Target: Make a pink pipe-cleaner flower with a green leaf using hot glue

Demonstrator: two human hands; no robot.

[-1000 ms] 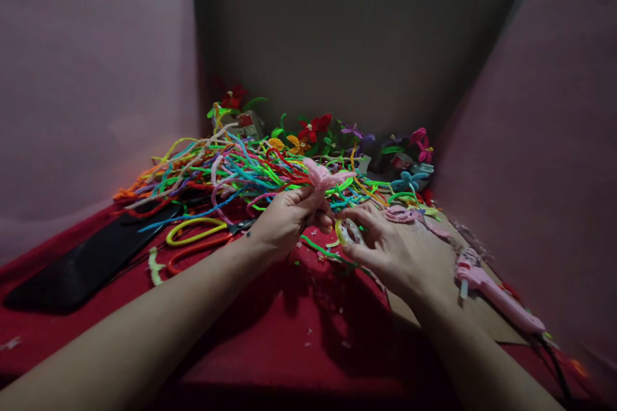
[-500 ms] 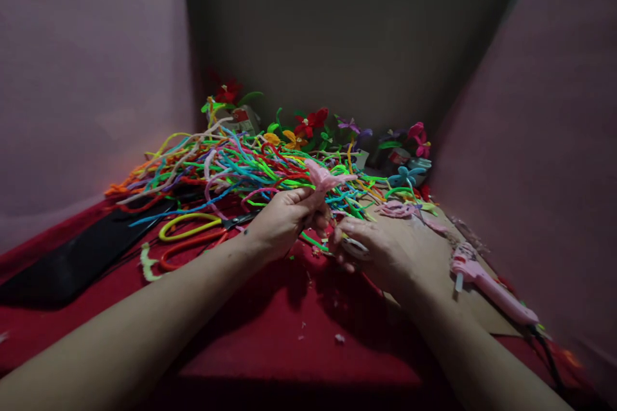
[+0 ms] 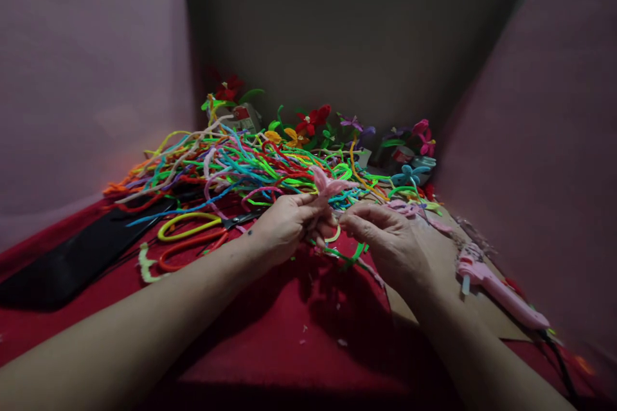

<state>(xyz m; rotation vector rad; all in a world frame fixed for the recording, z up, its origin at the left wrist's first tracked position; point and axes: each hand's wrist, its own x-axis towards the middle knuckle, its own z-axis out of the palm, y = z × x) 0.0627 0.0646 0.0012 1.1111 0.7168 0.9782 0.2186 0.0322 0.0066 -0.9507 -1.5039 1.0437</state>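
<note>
The left hand [image 3: 284,226] has its thumb and fingers clamped on a soft pink flower of fuzzy petals [image 3: 328,186], whose petals spread above the fingertips. The right hand [image 3: 393,241] comes in just beside it, thumb and forefinger brought together at the tips near the left fingertips; whether something thin lies between them cannot be told.

Just below the two sets of fingertips show a pale yellow curved strip [image 3: 333,235] and a bent green fuzzy stem [image 3: 357,253], over a deep red cloth [image 3: 270,347] dotted with small pale scraps. Beyond the left fingers spreads a tangled heap of multicoloured fuzzy pipe cleaners [image 3: 245,164], with a red fuzzy flower [image 3: 313,119] farther off behind it. Left of the left fingers lie scissors with yellow and red handles [image 3: 234,221] and, farther out, a flat black glossy slab [image 3: 72,263]. Well to the right of the right fingers, a pink plastic glue gun [image 3: 501,295] rests on a flat brown board [image 3: 402,309]. A blue fuzzy flower [image 3: 409,174] stands beyond the right fingers.
</note>
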